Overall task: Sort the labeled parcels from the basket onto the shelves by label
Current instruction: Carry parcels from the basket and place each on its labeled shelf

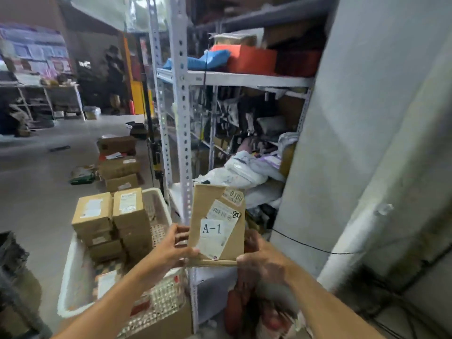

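Observation:
I hold a brown cardboard parcel upright in front of the metal shelving. A white label on it reads "A-1", with a barcode sticker and "80" above. My left hand grips its lower left edge and my right hand grips its lower right corner. The white plastic basket stands on the floor to the left, with several brown boxes stacked inside.
The shelf boards carry blue, orange and dark packages above and white plastic mailers lower down. More cardboard boxes lie on the floor behind the basket. A grey pillar stands at right, crossed by a black cable.

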